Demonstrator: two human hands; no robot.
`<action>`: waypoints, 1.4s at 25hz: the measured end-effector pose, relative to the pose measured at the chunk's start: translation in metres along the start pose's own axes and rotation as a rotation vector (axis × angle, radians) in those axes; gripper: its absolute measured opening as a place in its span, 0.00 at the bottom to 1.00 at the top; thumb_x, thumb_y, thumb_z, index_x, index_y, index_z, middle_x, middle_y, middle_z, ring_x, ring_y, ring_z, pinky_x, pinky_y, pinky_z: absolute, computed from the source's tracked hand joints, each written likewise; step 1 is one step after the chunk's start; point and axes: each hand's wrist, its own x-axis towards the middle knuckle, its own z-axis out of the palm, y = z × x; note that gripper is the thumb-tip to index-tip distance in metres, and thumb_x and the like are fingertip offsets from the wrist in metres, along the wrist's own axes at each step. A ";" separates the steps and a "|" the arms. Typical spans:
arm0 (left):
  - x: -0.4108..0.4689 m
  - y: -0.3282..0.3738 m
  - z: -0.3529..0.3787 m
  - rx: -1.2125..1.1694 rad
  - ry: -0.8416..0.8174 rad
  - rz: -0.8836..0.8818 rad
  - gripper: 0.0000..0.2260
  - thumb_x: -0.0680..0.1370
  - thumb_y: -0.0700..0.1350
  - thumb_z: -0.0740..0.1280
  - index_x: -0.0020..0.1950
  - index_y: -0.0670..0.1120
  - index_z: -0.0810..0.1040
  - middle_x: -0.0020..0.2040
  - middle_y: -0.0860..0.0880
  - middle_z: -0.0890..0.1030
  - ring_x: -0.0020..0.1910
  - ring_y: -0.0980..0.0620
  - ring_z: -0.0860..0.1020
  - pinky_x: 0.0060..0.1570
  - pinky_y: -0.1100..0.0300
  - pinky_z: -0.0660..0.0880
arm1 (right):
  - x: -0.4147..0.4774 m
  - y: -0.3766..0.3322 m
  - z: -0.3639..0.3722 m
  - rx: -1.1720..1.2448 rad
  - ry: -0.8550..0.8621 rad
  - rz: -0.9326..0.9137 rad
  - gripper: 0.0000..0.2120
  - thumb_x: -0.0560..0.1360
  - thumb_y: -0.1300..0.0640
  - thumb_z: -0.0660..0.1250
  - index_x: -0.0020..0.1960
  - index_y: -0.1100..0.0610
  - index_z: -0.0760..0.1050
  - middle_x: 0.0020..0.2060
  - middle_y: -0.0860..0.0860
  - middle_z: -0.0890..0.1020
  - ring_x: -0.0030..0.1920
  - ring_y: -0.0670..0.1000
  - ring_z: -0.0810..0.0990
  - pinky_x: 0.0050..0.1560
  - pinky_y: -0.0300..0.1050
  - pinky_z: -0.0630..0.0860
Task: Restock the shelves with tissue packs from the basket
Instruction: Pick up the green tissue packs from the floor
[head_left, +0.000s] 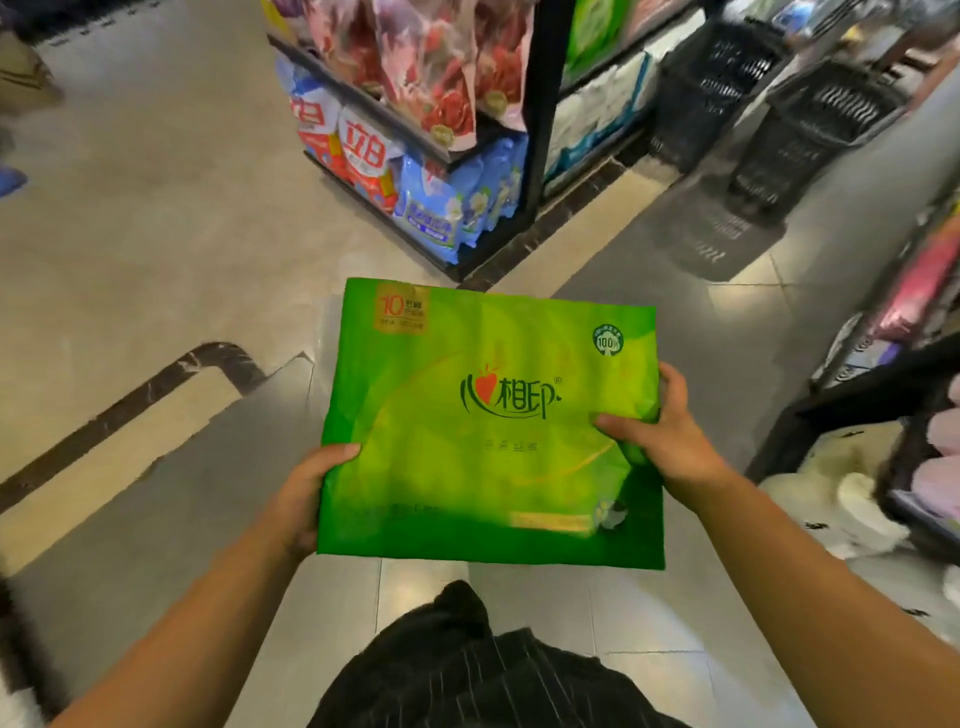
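Carrying stage of restocking. A green tissue pack (483, 426) is held flat and face-up between both hands, above the floor and clear of any shelf.

The left hand (304, 499) grips the pack's near-left edge. Its thumb (337, 452) lies on the top face, and its remaining fingers are hidden beneath the pack.

The right hand (670, 431) clamps the right edge, with the thumb pressed on top and the fingers (675, 379) curled round the crumpled wrapper.

Beyond the fingertips stands the shelf unit (540, 130), where similar green packs (597, 31) show on an upper level. Two black baskets (717, 93) stand on the floor further right, well apart from the hands.

By judgement, the pack has been taken up but not yet shelved. The next move calls for raising it forward to the matching green stock and sliding it into a gap there. Both grips should hold until the shelf bears the pack, since the soft wrapper may sag or slip.
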 end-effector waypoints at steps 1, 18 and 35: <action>0.021 0.027 0.014 0.035 -0.012 -0.005 0.46 0.42 0.54 0.84 0.58 0.45 0.77 0.47 0.42 0.85 0.42 0.41 0.84 0.37 0.48 0.81 | 0.014 -0.015 -0.007 0.021 0.041 -0.017 0.36 0.70 0.71 0.71 0.68 0.49 0.57 0.55 0.48 0.76 0.52 0.48 0.79 0.38 0.38 0.80; 0.349 0.230 0.396 0.166 -0.157 0.165 0.30 0.65 0.41 0.67 0.68 0.52 0.72 0.59 0.44 0.80 0.52 0.40 0.80 0.47 0.44 0.79 | 0.271 -0.210 -0.306 0.232 0.328 -0.115 0.33 0.74 0.64 0.68 0.72 0.47 0.56 0.56 0.47 0.76 0.50 0.51 0.80 0.42 0.47 0.77; 0.665 0.483 0.612 0.122 -0.065 0.055 0.18 0.73 0.46 0.68 0.62 0.43 0.77 0.48 0.41 0.85 0.41 0.45 0.85 0.34 0.52 0.81 | 0.697 -0.430 -0.444 0.180 0.182 0.006 0.43 0.61 0.55 0.79 0.70 0.43 0.62 0.62 0.54 0.77 0.56 0.61 0.80 0.56 0.62 0.77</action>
